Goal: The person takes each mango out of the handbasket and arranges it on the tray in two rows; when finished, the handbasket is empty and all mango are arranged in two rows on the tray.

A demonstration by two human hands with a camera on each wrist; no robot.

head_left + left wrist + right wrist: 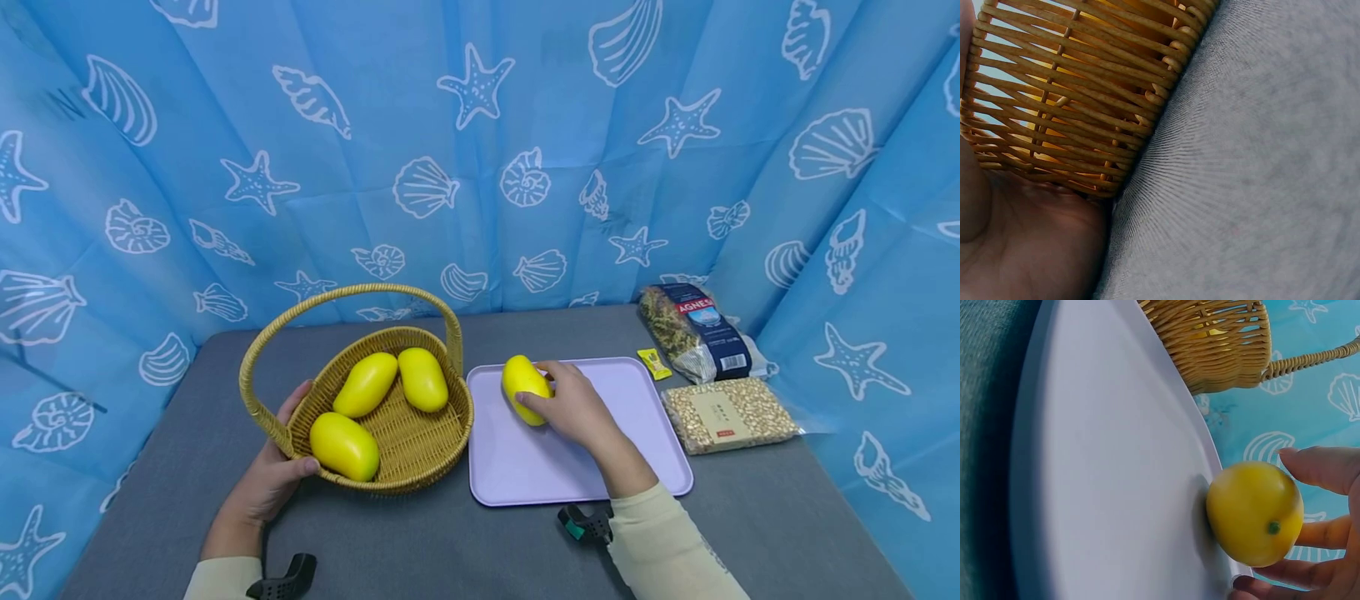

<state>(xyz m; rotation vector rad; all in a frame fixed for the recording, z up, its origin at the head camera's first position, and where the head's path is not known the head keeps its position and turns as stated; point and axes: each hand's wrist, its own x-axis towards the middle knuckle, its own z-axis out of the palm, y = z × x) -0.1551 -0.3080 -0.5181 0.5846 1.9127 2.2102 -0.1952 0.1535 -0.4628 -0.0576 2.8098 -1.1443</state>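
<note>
My left hand holds the left side of a woven wicker basket, its thumb over the rim. In the left wrist view the palm lies against the basket's weave. Three yellow mangoes lie inside: one near the front, one behind it and one at the back right. Over the left part of a lilac tray, my right hand has thumb and fingers around another mango. In the right wrist view that mango is close to the tray surface; contact is unclear.
Right of the tray lie a small yellow packet, a bag of pasta and a vacuum-packed bag of pale grains or beans. The basket's tall handle arches upward. A blue shell-patterned curtain hangs behind the grey table.
</note>
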